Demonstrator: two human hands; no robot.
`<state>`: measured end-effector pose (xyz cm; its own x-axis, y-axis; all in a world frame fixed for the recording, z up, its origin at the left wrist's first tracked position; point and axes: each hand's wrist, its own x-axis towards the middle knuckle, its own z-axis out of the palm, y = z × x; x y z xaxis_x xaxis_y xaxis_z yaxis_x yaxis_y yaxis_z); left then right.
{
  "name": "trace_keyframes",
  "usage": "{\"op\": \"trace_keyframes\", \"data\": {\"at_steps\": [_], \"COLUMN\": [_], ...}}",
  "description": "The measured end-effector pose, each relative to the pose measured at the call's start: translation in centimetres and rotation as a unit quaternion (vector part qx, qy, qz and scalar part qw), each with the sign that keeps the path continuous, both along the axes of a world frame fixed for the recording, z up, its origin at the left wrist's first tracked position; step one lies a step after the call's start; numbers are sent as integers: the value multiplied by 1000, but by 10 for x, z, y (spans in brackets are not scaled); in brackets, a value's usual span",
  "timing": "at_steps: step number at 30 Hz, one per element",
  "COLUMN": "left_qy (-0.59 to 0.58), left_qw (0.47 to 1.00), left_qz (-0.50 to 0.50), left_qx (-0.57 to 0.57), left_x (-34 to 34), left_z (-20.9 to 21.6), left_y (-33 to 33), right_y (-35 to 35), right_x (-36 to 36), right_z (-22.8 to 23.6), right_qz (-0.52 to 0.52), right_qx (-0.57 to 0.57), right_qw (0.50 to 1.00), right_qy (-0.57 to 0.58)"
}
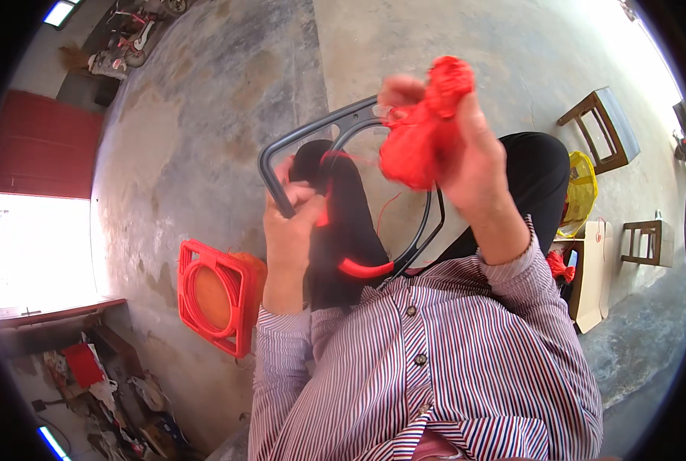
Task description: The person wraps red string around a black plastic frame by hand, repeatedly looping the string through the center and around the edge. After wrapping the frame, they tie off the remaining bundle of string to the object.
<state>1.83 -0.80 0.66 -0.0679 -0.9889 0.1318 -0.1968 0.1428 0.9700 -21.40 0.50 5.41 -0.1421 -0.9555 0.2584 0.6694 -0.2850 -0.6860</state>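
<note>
White glare burns both sides; edges curve.

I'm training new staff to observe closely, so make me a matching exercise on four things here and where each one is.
1. red bundle
2. dark grey frame
3. red square frame
4. yellow basket

A. left of the left forearm
B. in the right hand
C. near a wooden stool
D. in the left hand

Pairs: 1-B, 2-D, 3-A, 4-C
</note>
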Motion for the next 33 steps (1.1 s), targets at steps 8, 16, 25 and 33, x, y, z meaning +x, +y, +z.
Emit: {"op": "trace_keyframes", "data": {"at_steps": [8, 16, 25, 33], "left_qy": [147, 212, 183, 223], "left_qw": [956, 936, 940, 927], "left_qz": [-89, -87, -64, -111], "left_qx": [238, 267, 282, 282], "left_x": [12, 14, 11, 23], "left_z": [-1, -12, -11, -5], "left_y": [-7, -7, -8, -3], "right_y": [61, 37, 43, 25], "right_x": [4, -9, 0, -17], "right_z": [-39, -75, -76, -113], "right_qz": [272, 100, 72, -132], "right_qx": [150, 170, 186, 148], "right_qw": [950, 958, 955, 637], "right_qy": [29, 209, 218, 745]}}
